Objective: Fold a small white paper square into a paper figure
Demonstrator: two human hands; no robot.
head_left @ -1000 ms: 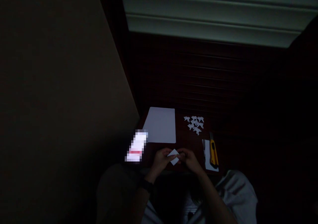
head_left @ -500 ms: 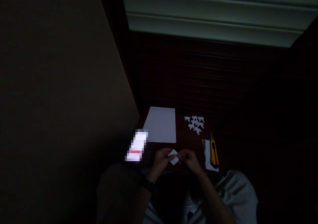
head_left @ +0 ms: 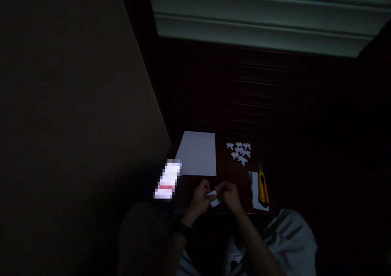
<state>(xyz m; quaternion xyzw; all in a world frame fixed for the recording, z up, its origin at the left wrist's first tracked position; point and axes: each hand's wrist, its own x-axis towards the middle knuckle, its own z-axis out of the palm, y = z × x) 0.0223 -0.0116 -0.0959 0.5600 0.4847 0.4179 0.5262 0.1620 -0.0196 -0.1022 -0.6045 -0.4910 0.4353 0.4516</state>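
I find the left hand (head_left: 200, 195) closed on a small white paper (head_left: 216, 203), thumb across it; the right hand (head_left: 229, 195) pinches the opposite side, fingers drawn in narrow. The paper sits between the two hands, by the near edge of the worktop (head_left: 233, 175). A strip of worktop separates the hands from the large white sheet (head_left: 198, 153), beyond them to the left; another runs from the right hand to the yellow knife (head_left: 262, 190) near the right edge. The knife lies partly over a white slip (head_left: 255, 190), blade pointing away. Between sheet and folded white pieces (head_left: 242, 160) I note a narrow lane. Writing: the lit screen (head_left: 168, 178) at left is pixelated, a red band discernible, text unreadable. Markings on the knife are too dim to tell.
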